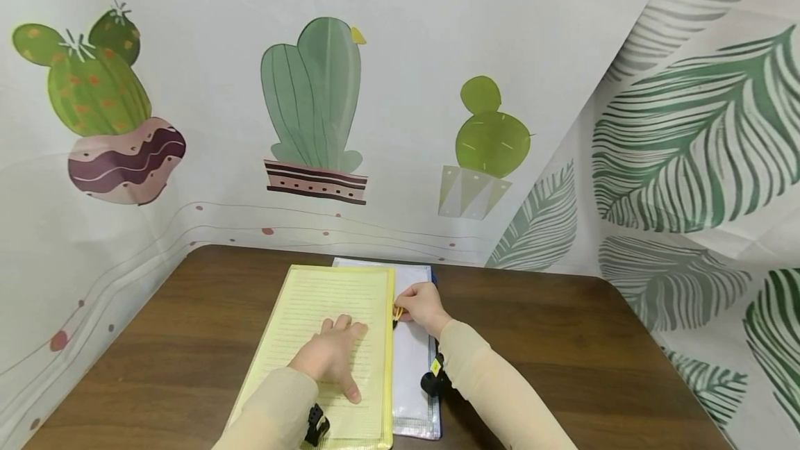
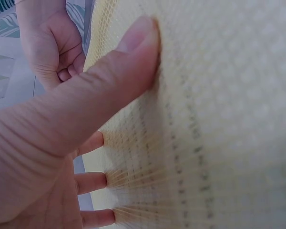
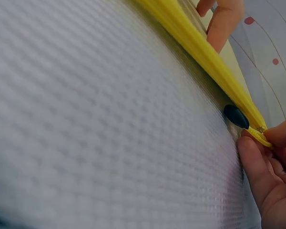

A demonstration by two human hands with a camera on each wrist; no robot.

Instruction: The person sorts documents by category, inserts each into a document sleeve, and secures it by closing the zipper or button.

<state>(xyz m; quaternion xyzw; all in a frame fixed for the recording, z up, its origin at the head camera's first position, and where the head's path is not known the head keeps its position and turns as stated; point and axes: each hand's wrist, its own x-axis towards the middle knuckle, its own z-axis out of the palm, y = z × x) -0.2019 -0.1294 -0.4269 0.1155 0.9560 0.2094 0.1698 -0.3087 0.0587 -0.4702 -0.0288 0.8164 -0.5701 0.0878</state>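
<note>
A yellow mesh zip pouch [image 1: 369, 290] with printed lined paper inside lies on the table. My left hand [image 1: 334, 356] rests on it with fingers spread; in the left wrist view the thumb and fingertips [image 2: 107, 180] press against the mesh. At the pouch's right edge, my right hand [image 1: 425, 305] pinches the yellow cord of the zipper pull [image 3: 260, 137] between thumb and forefinger. The pull's black end [image 3: 236, 116] hangs free beside the yellow zipper [image 3: 205, 62]. Under the yellow pouch, partly hidden, is a whitish mesh pouch [image 1: 415, 380] with blue edging.
Brown wooden tabletop [image 1: 531, 339] extends on both sides of the pouches. Behind it hangs a white wall cloth [image 1: 406, 19] printed with cacti and leaves. A black wrist camera [image 1: 434, 382] sits by the right sleeve.
</note>
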